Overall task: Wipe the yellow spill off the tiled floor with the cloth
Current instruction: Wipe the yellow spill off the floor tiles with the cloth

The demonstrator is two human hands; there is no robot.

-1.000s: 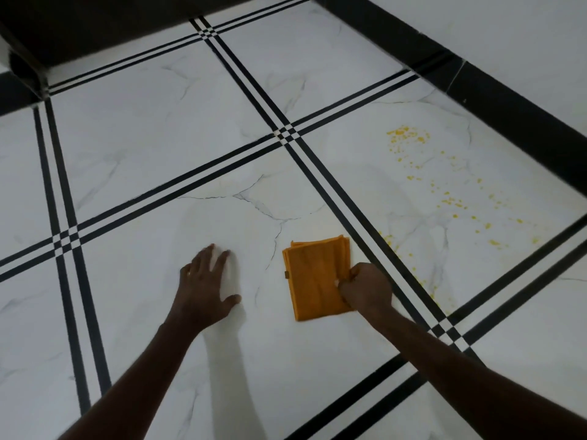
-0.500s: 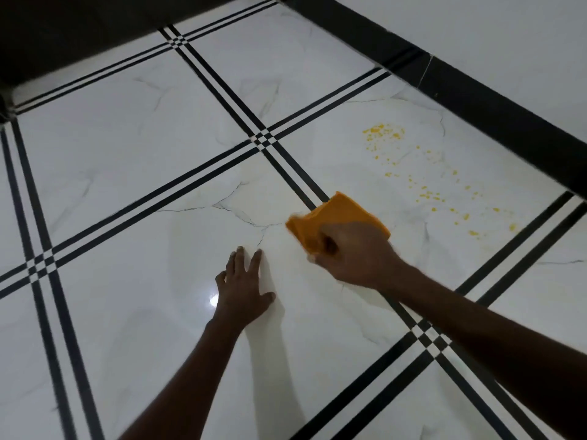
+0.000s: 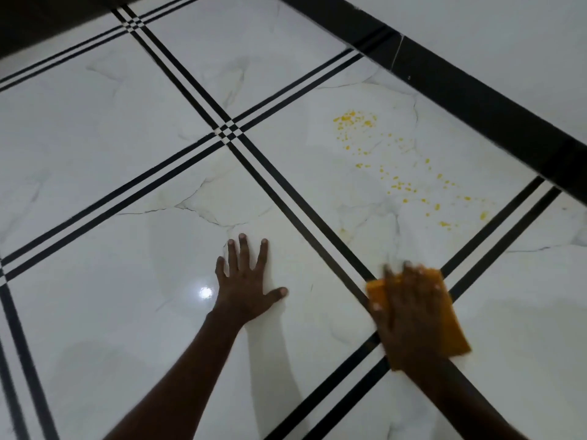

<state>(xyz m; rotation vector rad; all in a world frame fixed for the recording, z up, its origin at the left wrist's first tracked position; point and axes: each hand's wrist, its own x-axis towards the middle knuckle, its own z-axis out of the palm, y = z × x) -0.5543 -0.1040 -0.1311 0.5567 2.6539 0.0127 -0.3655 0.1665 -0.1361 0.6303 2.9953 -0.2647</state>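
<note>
Floor (image 3: 95, 128) of glossy white marble-look tiles, divided by paired black lines, fills the head view. One crossing of these lines (image 3: 229, 134) is seen above the middle, and a second crossing is largely hidden beneath the right forearm. A black skirting band (image 3: 476, 100) runs diagonally along the upper right, with a pale wall (image 3: 508, 33) above it. A bright light reflection (image 3: 205, 292) is seen on the tile just left of the left hand.

The left hand (image 3: 246, 281) is laid flat on the floor, palm down, with the fingers straight and spread and the thumb stretched out to the right; nothing is held by it.

The right hand (image 3: 409, 315) is pressed flat on the orange cloth (image 3: 451, 325), fingers extended forward over it. This hand is blurred, so the exact lie of each finger cannot be told, but the cloth is not seen to be gripped or bunched. The cloth is spread on the floor under the palm, with its edges showing at the left, at the front and along the right side of the hand. It lies across the paired black lines at the lower right.

The yellow spill (image 3: 400, 173) is scattered as small drops and specks over the tile beyond the cloth, in a band running from a denser patch near the skirting down toward the right. The cloth is kept apart from these drops, with bare tile between them. A faint yellowish trace (image 3: 344, 231) is seen nearer the cloth.
</note>
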